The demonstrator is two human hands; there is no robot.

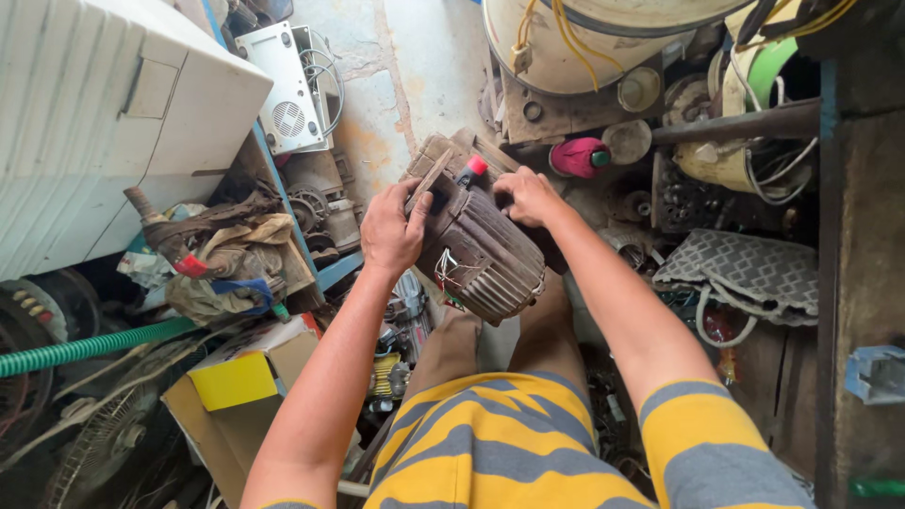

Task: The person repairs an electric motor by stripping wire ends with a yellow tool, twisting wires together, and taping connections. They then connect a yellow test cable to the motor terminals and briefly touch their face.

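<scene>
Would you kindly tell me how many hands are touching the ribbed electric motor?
2: the left hand grips the electric motor on its left side, the right hand rests at its top end.

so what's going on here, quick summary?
A person crouches in a cluttered workshop with both hands on a ribbed electric motor held over their knees. The left hand presses the near end of the housing. The right hand is at the far end, next to a red-handled tool. Loose wires hang from the motor's side. A green hose and a cardboard box lie to the left.
</scene>
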